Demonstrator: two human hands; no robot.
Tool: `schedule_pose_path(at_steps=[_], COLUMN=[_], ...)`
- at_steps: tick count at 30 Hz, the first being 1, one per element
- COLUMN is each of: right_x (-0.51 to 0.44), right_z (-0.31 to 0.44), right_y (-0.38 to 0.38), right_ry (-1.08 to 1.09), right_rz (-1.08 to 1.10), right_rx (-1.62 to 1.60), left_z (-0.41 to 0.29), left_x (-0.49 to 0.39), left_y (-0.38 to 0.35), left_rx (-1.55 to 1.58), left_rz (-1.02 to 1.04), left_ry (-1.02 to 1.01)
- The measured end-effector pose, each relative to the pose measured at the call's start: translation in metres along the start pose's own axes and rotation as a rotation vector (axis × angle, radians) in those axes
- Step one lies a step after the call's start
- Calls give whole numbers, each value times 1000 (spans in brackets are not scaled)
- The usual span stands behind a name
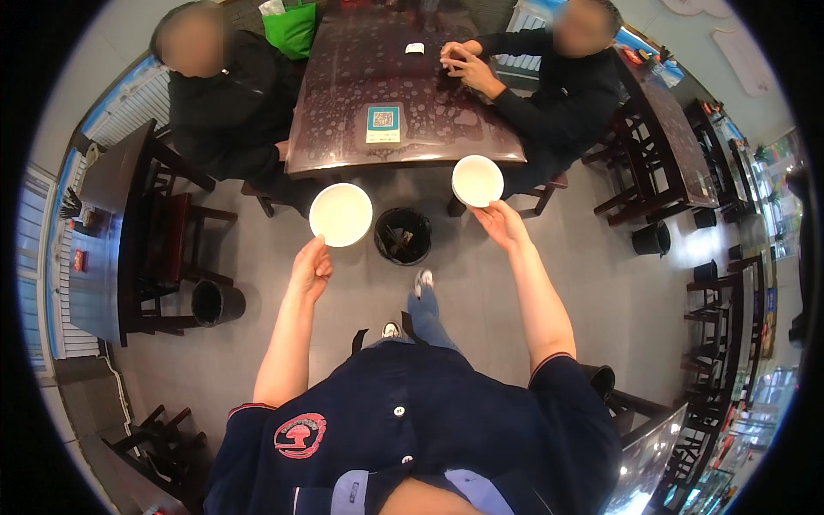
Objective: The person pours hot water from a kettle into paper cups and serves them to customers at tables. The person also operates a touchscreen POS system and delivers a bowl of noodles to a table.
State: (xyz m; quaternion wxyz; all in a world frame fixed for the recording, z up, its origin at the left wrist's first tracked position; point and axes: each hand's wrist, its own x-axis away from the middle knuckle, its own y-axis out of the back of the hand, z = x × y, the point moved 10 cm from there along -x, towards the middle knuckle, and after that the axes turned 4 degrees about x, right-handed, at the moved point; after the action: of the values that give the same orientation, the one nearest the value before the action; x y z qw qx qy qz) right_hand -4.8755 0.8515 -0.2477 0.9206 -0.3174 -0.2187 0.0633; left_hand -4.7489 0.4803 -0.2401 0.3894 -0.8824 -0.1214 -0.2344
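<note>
My left hand [311, 270] grips the near rim of a round white bowl [341, 215], which is held over the floor short of the table. On the other side, my right hand [501, 224] holds a smaller white bowl [477, 180] from below and at its near edge. This smaller bowl overlaps the front right corner of the dark wooden table [341, 77] in the view; whether it touches the table I cannot tell. Both bowls look empty inside. A card with a printed code [383, 124] lies near the table's front edge.
A black bin [403, 236] with litter stands on the floor between my arms. One person in black [232, 116] sits left of the table, another [560, 96] right, hands together over it. A slip of paper [415, 48] lies farther back. A green bag [290, 29] is at the far left.
</note>
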Motion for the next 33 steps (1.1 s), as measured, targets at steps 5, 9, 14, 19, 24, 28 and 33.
schedule_pose_path(at_steps=[5, 9, 14, 19, 24, 28, 33], right_x=[-112, -178, -222, -240, -232, -202, -186], right_z=[29, 39, 36, 43, 42, 40, -21], right_y=[15, 26, 22, 27, 35, 16, -78], right_ry=[-42, -115, -176, -211, -211, -243, -382], right_rz=[-9, -29, -50, -104, -182, -262, -163], right_rx=[-24, -17, 95, 124, 150, 165, 525], left_z=[-24, -35, -56, -63, -70, -78, -85], left_x=[-77, -121, -160, -203, -234, -269, -309], left_y=[-32, -44, -37, -51, -47, -46, -47], left_rx=[-11, 19, 24, 4, -84, -160, -240], left_rz=[-20, -66, -107, -14, -44, 45, 245], left_ry=[-27, -11, -4, 29, 97, 184, 285])
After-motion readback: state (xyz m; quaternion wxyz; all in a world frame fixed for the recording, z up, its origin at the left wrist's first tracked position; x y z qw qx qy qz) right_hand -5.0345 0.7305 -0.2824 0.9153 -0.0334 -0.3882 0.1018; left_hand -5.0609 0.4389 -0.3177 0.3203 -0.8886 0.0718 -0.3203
